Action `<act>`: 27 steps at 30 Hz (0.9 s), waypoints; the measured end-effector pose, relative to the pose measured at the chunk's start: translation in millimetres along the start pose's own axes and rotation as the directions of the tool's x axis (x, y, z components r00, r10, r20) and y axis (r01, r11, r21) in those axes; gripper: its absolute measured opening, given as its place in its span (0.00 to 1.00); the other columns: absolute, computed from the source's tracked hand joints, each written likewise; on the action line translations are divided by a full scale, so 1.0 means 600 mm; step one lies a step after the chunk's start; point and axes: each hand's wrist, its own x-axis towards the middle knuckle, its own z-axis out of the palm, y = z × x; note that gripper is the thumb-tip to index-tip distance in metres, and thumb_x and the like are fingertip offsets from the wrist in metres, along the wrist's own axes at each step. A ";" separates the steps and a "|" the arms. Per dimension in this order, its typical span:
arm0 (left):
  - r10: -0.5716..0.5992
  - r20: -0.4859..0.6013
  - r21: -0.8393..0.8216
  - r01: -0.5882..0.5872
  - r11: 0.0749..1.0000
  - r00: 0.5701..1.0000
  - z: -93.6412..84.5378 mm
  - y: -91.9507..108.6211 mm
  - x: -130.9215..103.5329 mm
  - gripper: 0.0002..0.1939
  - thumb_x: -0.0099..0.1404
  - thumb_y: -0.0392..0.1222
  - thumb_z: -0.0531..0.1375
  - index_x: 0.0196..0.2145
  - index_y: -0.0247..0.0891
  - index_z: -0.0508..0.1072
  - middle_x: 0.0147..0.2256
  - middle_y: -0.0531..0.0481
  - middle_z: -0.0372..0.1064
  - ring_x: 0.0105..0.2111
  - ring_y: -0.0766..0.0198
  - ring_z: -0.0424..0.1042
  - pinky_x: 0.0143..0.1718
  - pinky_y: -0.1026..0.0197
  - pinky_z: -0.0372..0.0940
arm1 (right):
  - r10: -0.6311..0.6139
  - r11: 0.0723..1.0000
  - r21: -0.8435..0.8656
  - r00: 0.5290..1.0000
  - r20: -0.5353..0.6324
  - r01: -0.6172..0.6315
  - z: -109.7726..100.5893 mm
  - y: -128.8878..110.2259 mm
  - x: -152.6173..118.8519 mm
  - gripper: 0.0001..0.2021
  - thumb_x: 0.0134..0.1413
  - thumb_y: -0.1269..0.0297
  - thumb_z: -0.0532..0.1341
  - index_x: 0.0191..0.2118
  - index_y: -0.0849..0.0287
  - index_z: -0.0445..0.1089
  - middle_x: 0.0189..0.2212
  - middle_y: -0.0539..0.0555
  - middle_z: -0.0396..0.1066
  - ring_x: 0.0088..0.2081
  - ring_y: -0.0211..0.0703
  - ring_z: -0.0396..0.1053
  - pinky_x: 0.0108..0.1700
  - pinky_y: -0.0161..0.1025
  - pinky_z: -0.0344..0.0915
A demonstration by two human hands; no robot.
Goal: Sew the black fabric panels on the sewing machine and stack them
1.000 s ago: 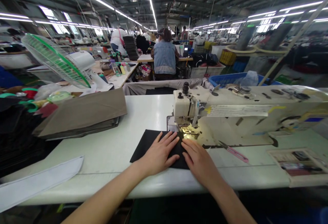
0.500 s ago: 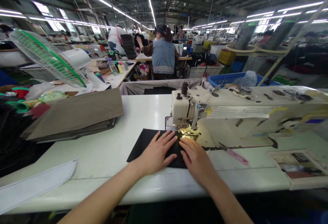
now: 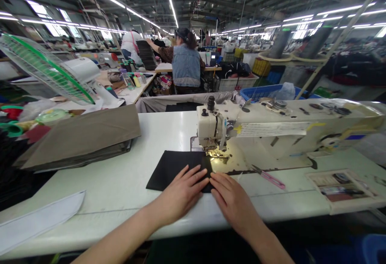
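A black fabric piece [image 3: 171,169] lies flat on the white table, its right edge beside the needle area of the sewing machine [image 3: 256,125]. My left hand [image 3: 183,193] rests on the fabric's near right part, fingers stretched out and slightly apart. My right hand [image 3: 230,197] is at the fabric's right edge, fingertips touching it near the left hand's fingertips; its fingers lie flat and extended. Neither hand grips anything visible. Pink-handled thread snips [image 3: 271,178] lie to the right of my right hand.
On the left are a stack of grey-brown fabric pieces [image 3: 87,135], a pale curved template [image 3: 45,217] and a fan [image 3: 51,71]. A parts tray [image 3: 346,191] sits at the right. Behind the machine is a blue basket [image 3: 256,93]. A person in a denim vest [image 3: 187,67] sits ahead.
Both hands have slid back toward the table's near edge, uncovering more of the black fabric. The person ahead has reached an arm to the dark stack. The view has shifted slightly.
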 end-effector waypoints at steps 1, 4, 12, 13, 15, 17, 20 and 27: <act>0.032 -0.001 -0.018 -0.032 0.999 0.999 0.000 0.008 -0.008 0.26 0.74 0.40 0.53 0.67 0.48 0.59 0.67 0.46 0.56 0.69 0.51 0.50 0.67 0.40 0.49 | -0.013 1.000 0.003 1.000 0.000 0.013 -0.004 -0.004 -0.010 0.16 0.66 0.70 0.55 0.56 0.59 0.72 0.53 0.59 0.75 0.55 0.51 0.71 0.58 0.53 0.71; 0.051 -0.006 -0.040 -0.051 0.998 0.999 -0.002 0.019 -0.020 0.27 0.75 0.41 0.54 0.68 0.48 0.57 0.67 0.46 0.56 0.69 0.52 0.50 0.68 0.40 0.48 | -0.037 0.999 -0.002 0.999 0.008 0.037 -0.011 -0.008 -0.022 0.16 0.67 0.69 0.54 0.56 0.59 0.71 0.53 0.59 0.75 0.55 0.51 0.71 0.58 0.54 0.70; -0.013 0.012 -0.037 0.013 0.999 1.000 -0.009 -0.034 0.022 0.24 0.74 0.45 0.54 0.66 0.47 0.63 0.67 0.46 0.58 0.68 0.52 0.52 0.67 0.38 0.49 | -0.006 1.000 -0.012 1.000 0.028 0.006 0.000 0.020 0.043 0.14 0.67 0.69 0.54 0.52 0.57 0.74 0.49 0.58 0.76 0.50 0.50 0.71 0.55 0.53 0.70; -0.017 0.004 -0.043 0.017 0.999 1.000 -0.010 -0.041 0.027 0.23 0.74 0.45 0.54 0.65 0.47 0.63 0.66 0.46 0.58 0.68 0.52 0.53 0.67 0.38 0.49 | 0.000 1.000 -0.014 1.000 0.026 0.000 0.001 0.023 0.053 0.14 0.67 0.69 0.55 0.51 0.56 0.74 0.48 0.58 0.76 0.50 0.50 0.71 0.54 0.53 0.70; -0.021 -0.011 -0.058 0.020 0.998 1.000 -0.012 -0.056 0.039 0.23 0.74 0.46 0.55 0.64 0.48 0.65 0.66 0.45 0.59 0.68 0.52 0.53 0.67 0.39 0.49 | 0.016 0.999 -0.033 1.000 0.026 -0.015 0.004 0.029 0.068 0.13 0.66 0.70 0.57 0.50 0.56 0.74 0.47 0.57 0.76 0.50 0.50 0.70 0.54 0.52 0.70; -0.027 -0.012 -0.068 0.026 0.997 1.000 -0.015 -0.069 0.050 0.22 0.74 0.46 0.55 0.64 0.47 0.66 0.66 0.45 0.60 0.68 0.52 0.53 0.67 0.39 0.48 | 0.039 0.997 -0.070 0.999 0.038 -0.036 0.007 0.032 0.079 0.12 0.64 0.70 0.58 0.49 0.56 0.75 0.47 0.57 0.75 0.49 0.50 0.70 0.52 0.51 0.70; -0.040 0.003 -0.077 0.040 0.996 0.999 -0.021 -0.088 0.067 0.22 0.74 0.44 0.54 0.64 0.47 0.65 0.66 0.45 0.59 0.68 0.52 0.53 0.67 0.38 0.47 | 0.076 0.991 -0.118 0.996 0.056 -0.069 0.009 0.034 0.086 0.11 0.64 0.69 0.58 0.49 0.56 0.74 0.47 0.58 0.75 0.49 0.52 0.70 0.51 0.52 0.69; -0.055 0.009 -0.043 0.055 0.998 0.998 -0.022 -0.114 0.084 0.23 0.75 0.46 0.52 0.65 0.46 0.64 0.66 0.45 0.58 0.68 0.51 0.52 0.67 0.37 0.47 | 0.080 0.996 -0.047 0.995 0.058 -0.077 0.005 0.034 0.069 0.12 0.63 0.71 0.59 0.51 0.60 0.72 0.50 0.59 0.73 0.51 0.54 0.69 0.55 0.54 0.69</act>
